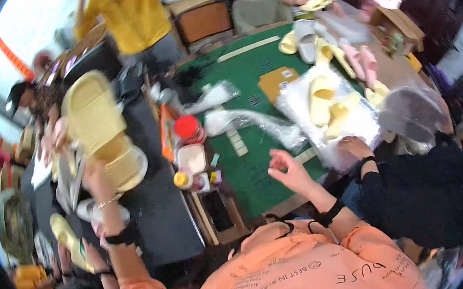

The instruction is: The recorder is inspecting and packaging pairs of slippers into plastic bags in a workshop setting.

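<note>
One yellow slipper (102, 130) pinched in left grip (97, 180); right grip (294, 175) loosely spread

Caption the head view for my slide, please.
Left hand holding a pale yellow slipper, right hand over a green tabletop.

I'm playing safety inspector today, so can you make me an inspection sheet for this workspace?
Surface: a green tabletop, with a dark tabletop to its left.
Job's things: one yellow slipper raised at the left; more yellow slippers on clear plastic at the right.
Clutter: red-lidded jar, yellow-capped bottle, crumpled plastic wrap.
Hands: left hand holds the raised slipper; right hand is over the green tabletop, nothing seen in it.
Cables: nothing seen.
Surroundings: person in a yellow top; open cardboard box; other people nearby.
</note>
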A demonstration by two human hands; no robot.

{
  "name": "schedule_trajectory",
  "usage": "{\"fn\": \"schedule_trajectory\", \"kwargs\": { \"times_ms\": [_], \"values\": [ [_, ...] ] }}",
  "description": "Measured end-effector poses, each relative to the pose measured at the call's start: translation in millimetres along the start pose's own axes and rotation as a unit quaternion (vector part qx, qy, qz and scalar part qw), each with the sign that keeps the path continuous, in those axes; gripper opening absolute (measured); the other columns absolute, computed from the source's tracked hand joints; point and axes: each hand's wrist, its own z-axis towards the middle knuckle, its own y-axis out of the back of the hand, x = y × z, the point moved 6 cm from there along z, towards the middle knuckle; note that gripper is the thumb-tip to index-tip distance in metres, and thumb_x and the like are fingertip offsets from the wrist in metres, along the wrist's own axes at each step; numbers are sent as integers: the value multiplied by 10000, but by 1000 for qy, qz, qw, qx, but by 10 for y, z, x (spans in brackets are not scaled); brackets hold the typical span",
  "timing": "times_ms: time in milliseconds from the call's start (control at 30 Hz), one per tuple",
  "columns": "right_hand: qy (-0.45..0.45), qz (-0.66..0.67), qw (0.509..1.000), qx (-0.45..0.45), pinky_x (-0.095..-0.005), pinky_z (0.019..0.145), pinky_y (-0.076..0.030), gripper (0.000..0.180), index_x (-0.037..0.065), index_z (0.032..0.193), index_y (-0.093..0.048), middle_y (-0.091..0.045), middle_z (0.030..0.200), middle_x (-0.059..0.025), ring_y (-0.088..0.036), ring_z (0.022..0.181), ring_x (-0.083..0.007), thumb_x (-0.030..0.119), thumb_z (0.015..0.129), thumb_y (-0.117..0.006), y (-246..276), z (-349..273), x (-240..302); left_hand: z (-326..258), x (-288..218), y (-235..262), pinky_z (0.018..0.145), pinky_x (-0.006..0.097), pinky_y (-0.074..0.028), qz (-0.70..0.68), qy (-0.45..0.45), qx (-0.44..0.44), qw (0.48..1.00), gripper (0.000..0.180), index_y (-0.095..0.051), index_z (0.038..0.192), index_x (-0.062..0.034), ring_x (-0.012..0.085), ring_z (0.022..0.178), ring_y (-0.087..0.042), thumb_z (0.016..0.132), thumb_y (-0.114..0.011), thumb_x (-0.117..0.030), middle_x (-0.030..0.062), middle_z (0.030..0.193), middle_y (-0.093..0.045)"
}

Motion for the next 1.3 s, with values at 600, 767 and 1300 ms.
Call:
{"fn": "schedule_trajectory", "kwargs": {
  "times_ms": [600, 767, 1300],
  "values": [
    [-48, 472, 825, -308, -348, 841, -412, 430, 77, 1227, -301, -448, 1144, -95, -476, 1021, -220, 280, 874, -438, 272, 91, -438, -3154, 654, -2040, 773, 257, -455, -78, 327, 333, 881, 287, -411, 1123, 5, 125, 916, -533, 841, -433, -42, 66, 1016, -525],
    [-60, 480, 794, -368, -348, 844, -415, 374, 17, 1199, -337, -466, 1132, -129, -495, 997, -243, 191, 877, -414, 1099, 182, -683, -3015, 1079, -1850, 645, 229, -501, -24, 326, 257, 909, 221, -455, 1057, 12, 120, 814, -560, 846, -401, -27, 62, 925, -548],
    [118, -296, 939, 132, -410, 846, -332, 643, -43, 1117, -347, -376, 1091, -226, -364, 991, -397, -18, 525, -596, -260, -260, -1090, -2331, 1497, -2888, 671, 207, -434, 161, 251, 554, 777, 364, -414, 1205, -25, 71, 731, -515, 855, -443, -122, 13, 850, -575]
  ]
}}
